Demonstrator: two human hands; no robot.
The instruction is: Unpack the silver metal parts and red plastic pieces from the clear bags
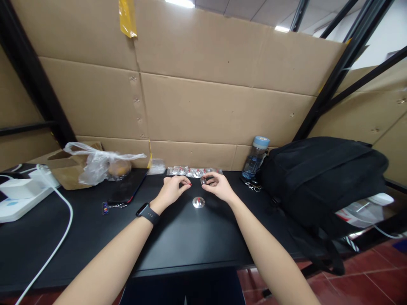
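My left hand [173, 189], with a dark watch [148, 213] on its wrist, is closed in a pinch above the black table. A small red piece [190, 184] shows at its fingertips. Beside it, my right hand [218, 185] grips a shiny silver disc [203, 180] by its edge, tilted up and partly hidden by the fingers. The two hands are a short gap apart. Below them, a second silver disc [199, 202] with a red middle lies flat on the table. Behind the hands runs a clear plastic pack [184, 171] of several similar discs with red parts.
Cardboard panels [190, 110] wall off the back. To the left are a power strip [19, 203] with a white cable, an open carton [68, 171], a plastic bag [98, 167] and a dark phone-like slab [127, 188]. A water bottle [255, 159] and a black backpack [321, 178] stand right.
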